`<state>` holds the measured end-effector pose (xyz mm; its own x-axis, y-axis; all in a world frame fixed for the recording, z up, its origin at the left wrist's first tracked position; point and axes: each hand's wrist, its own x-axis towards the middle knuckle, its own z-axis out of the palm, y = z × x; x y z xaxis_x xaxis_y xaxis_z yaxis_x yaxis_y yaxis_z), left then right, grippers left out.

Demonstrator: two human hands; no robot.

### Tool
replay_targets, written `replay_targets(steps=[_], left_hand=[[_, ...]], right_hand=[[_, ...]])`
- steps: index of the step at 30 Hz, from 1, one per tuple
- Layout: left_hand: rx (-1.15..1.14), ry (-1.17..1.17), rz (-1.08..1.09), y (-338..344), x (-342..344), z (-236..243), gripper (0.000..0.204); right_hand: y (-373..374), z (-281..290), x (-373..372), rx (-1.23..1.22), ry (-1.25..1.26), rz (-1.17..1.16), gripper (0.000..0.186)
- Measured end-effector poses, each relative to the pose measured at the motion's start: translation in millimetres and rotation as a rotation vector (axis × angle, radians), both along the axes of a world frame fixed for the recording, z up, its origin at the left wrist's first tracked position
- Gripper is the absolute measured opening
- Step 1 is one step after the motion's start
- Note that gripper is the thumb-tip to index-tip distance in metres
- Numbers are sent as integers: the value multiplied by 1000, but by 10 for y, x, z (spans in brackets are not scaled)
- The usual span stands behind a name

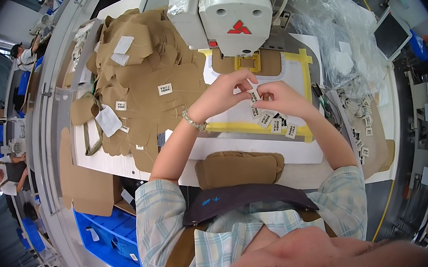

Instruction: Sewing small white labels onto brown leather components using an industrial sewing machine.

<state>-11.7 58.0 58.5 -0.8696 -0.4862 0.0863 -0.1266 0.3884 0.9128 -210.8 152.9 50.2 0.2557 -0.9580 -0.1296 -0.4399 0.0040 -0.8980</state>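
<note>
My left hand and my right hand meet in front of the sewing machine, fingertips pinched on small white fabric labels with dark print. Exactly how many labels are between the fingers is hard to make out. Just below my right hand, several loose labels lie fanned on a white sheet edged with yellow tape. Beyond my fingers, a brown fabric piece lies under the machine's yellow clamp frame.
A large heap of brown fabric pieces, some with labels, covers the left side. Folded brown pieces lie at the near edge. More labels and clear plastic are right. A blue crate stands lower left. Other people work far left.
</note>
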Motion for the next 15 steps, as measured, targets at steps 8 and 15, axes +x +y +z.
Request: replay_targets(steps=[8, 15], left_hand=[[-12, 123, 285, 15, 72, -34, 23], [271, 176, 328, 75, 50, -348, 8]], right_hand=[[-131, -251, 280, 0, -237, -276, 26], [-39, -440, 407, -38, -212, -355, 24]])
